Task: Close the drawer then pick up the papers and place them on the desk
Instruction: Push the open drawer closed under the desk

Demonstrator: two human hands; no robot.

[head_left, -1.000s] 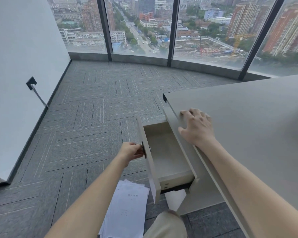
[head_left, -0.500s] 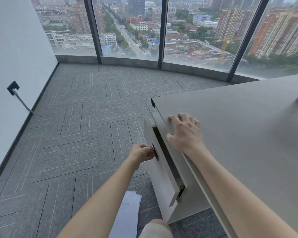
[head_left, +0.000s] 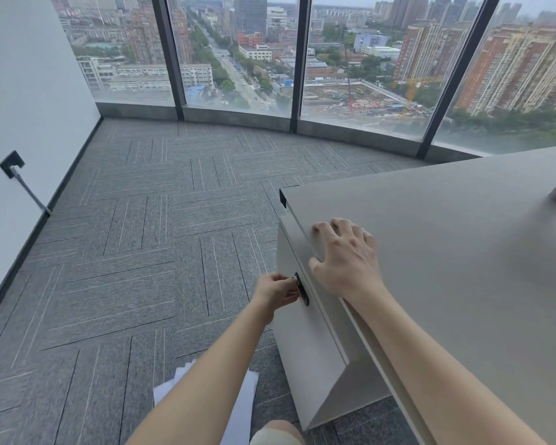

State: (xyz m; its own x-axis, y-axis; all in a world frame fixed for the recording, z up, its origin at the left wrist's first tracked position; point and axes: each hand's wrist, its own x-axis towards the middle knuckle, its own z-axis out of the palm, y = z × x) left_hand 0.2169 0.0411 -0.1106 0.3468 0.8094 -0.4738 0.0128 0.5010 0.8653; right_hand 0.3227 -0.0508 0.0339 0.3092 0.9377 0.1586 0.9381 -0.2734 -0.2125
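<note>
Loose white paper sheets (head_left: 246,403) lie on the grey carpet floor (head_left: 142,252), partly hidden under the left forearm; thin and floppy, they likely want pinching by a fanned edge. The left hand (head_left: 276,292) grips the small black drawer handle (head_left: 301,289). Beyond, the right hand (head_left: 347,258) rests flat, holding nothing, on the pale grey desk (head_left: 463,252); the pale grey flat-fronted drawer (head_left: 299,332) looks shut.

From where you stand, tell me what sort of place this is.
Probably an unfurnished office high up in a tower. A grey desk with a drawer stands on grey carpet tiles, and floor-to-ceiling windows look down on city streets and a construction site.
</note>
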